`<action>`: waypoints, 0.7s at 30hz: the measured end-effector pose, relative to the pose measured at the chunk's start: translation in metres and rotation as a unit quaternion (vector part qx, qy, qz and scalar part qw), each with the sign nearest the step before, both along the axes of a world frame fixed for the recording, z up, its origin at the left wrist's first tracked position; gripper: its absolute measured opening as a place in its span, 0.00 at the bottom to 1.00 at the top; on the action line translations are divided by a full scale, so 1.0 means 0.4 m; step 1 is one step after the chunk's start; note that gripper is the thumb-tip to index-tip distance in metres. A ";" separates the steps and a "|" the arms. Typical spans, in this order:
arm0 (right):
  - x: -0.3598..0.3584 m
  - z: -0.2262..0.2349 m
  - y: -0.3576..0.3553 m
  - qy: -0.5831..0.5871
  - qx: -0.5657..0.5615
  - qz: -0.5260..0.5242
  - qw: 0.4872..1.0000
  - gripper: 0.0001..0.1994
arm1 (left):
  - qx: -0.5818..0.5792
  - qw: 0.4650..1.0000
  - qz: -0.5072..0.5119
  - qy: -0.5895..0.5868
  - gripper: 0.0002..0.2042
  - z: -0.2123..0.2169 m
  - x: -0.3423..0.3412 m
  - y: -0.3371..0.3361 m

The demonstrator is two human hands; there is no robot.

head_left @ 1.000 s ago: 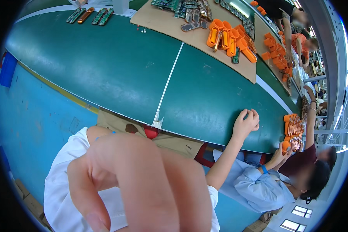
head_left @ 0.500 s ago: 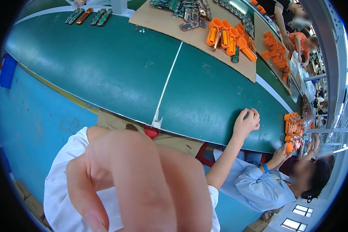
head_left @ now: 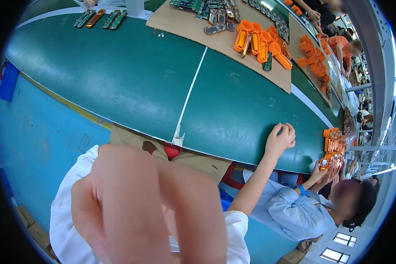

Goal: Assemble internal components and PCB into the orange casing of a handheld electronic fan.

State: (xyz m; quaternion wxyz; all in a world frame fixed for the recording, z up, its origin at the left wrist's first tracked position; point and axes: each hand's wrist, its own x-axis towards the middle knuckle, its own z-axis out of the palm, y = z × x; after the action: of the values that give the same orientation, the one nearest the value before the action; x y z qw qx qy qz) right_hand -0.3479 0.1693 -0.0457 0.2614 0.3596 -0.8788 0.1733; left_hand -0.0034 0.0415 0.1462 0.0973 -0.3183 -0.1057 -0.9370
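Observation:
My left hand is raised very close to the camera, large and blurred, its fingers bent. Whether anything is in it cannot be made out. My right hand rests on the right part of the green tabletop, fingers loosely curled and slightly apart, with nothing visible in it. Across the table from both hands, a cardboard sheet bears orange plastic holders, green circuit boards and small dark, coppery-edged parts.
Several narrow board assemblies lie at the far left, and tiny red and white bits near the cardboard. A co-worker in a light blue shirt handles orange parts at right. A blue bin stands left of the table.
My left hand has shifted slightly left and down before the camera, its fingers spreading a little. My right hand has not moved. The blue-shirted co-worker's hands have moved among the orange parts.

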 end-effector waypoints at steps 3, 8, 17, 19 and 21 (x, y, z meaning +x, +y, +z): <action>0.006 0.002 -0.008 0.001 -0.001 0.009 1.000 0.08 | -0.024 0.999 0.028 -0.019 0.06 0.007 0.012 0.011; 0.008 -0.003 -0.006 0.003 0.000 0.007 1.000 0.08 | -0.035 0.992 0.117 -0.007 0.06 -0.028 0.000 0.040; 0.004 -0.001 -0.005 0.001 -0.003 0.008 1.000 0.08 | -0.058 0.996 0.037 -0.061 0.07 -0.062 0.051 0.029; 0.004 -0.002 -0.007 0.002 -0.002 0.008 1.000 0.08 | -0.058 0.996 0.037 -0.057 0.07 -0.056 0.045 0.021; 0.000 -0.004 -0.007 0.004 -0.001 0.010 1.000 0.08 | -0.057 0.996 0.037 -0.053 0.07 -0.045 0.053 0.026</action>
State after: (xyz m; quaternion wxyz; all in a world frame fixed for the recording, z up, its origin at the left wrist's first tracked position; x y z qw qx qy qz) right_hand -0.3480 0.1667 -0.0475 0.2634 0.3683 -0.8741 0.1756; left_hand 0.0179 0.0519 0.1281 0.1075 -0.2687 -0.1758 -0.9409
